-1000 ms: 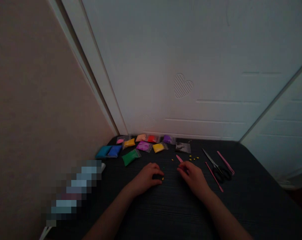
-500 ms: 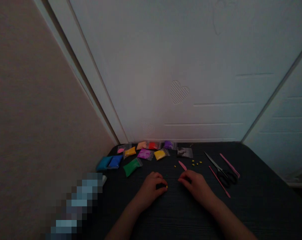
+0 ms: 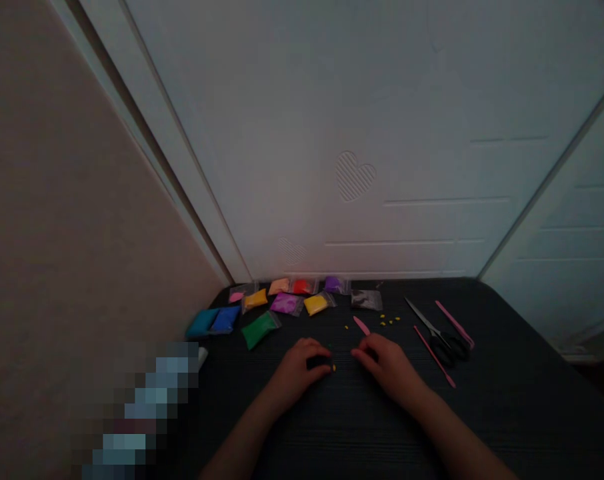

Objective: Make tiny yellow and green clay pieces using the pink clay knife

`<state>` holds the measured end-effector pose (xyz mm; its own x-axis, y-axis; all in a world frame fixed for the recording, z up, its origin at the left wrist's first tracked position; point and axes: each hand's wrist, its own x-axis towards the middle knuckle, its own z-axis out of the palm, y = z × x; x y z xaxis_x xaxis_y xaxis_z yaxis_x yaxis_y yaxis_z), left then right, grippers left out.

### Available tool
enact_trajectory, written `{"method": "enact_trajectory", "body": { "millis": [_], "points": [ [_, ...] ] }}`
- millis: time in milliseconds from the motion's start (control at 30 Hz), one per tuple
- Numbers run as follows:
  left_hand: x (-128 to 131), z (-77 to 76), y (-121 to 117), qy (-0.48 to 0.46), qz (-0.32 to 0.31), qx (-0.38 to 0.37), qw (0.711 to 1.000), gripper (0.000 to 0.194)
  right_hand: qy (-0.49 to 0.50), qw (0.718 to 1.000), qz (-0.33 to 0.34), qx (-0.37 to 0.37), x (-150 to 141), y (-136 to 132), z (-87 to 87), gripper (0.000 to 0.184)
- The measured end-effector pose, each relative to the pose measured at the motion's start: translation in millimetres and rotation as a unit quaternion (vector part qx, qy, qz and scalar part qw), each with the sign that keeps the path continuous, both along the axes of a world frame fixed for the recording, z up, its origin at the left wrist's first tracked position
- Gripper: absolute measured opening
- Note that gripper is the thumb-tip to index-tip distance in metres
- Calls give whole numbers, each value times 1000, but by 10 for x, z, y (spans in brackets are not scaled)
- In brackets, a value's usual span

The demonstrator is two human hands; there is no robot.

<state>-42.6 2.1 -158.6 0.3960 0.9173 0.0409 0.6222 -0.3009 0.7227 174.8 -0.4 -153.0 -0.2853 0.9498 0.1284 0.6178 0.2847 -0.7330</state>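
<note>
My left hand hovers low over the dark table, thumb and index finger parted. A tiny yellow piece of modelling clay lies just off its fingertips. My right hand is curled round a pink modelling knife; the blade sticks out past the knuckles toward the far left and the handle is hidden by the palm. Another yellow crumb sits left of the blade. Several more yellow bits are scattered beyond the right hand.
Bags of coloured clay, including a green bag, a yellow bag and a blue bag, lie along the back left. To the right are black-handled scissors, a thin pink tool and pink tweezers. A white door stands behind.
The left thumb and finger have parted and let go of the small yellow piece, which now rests beside them. The right hand has stayed in place; the view has shifted slightly.
</note>
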Motion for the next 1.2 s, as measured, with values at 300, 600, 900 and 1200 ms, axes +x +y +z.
{"method": "enact_trajectory", "body": {
  "millis": [300, 600, 900, 1200],
  "points": [
    [51, -59, 319, 63, 13, 26, 998, 22, 7, 1000, 11, -14, -26, -2, -106, 11],
    [59, -63, 262, 26, 21, 53, 998, 16, -5, 1000, -4, -22, -46, 7, -83, 17],
    [22, -151, 253, -30, 123, 29, 992, 18, 6, 999, -8, -30, -72, -20, -96, 21],
    [15, -148, 317, -41, 137, 55, 988, 22, -12, 1000, -12, 8, -63, 16, -159, 26]
  ]
}}
